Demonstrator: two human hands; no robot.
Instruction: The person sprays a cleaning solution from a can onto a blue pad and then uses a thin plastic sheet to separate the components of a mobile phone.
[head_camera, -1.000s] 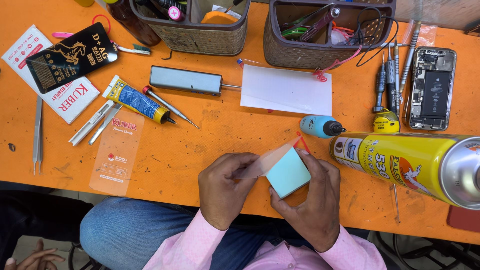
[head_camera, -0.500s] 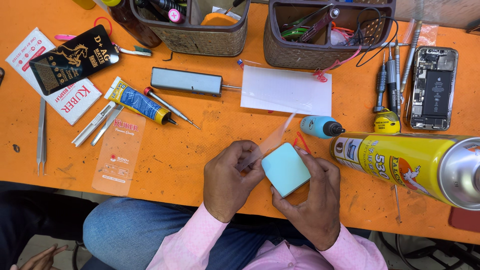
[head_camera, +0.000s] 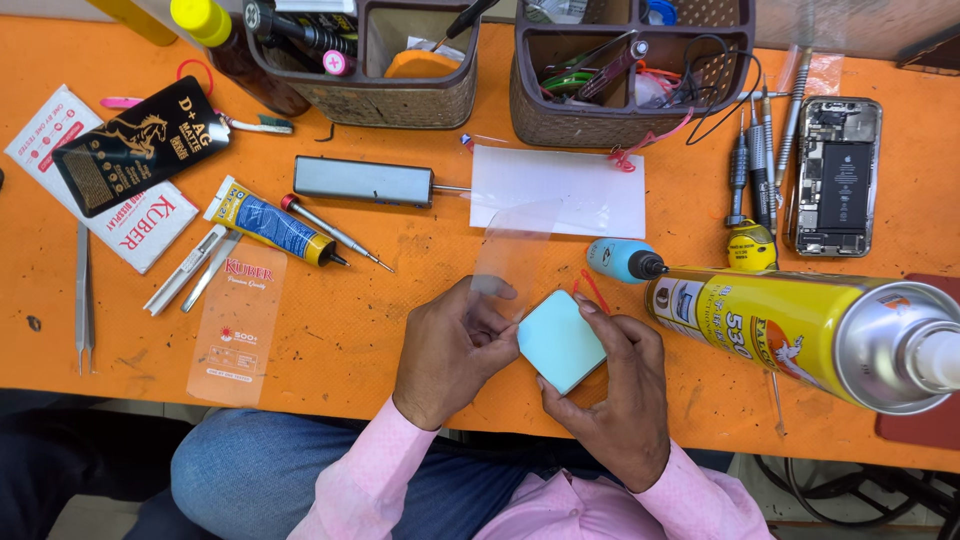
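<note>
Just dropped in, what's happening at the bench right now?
A person at an orange table holds a small pale-blue phone in the right hand. The left hand pinches a clear film that rises off the phone's edge, tilted up and away. A yellow spray can lies beside the right hand, and an opened phone lies at the far right.

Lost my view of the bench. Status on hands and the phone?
Left hand pinching clear film, lifted off the phone. Right hand gripping phone. Spray can lies close beside it.

Bare table (head_camera: 400, 300) left of hands; spray can (head_camera: 790, 325) blocks right.
</note>
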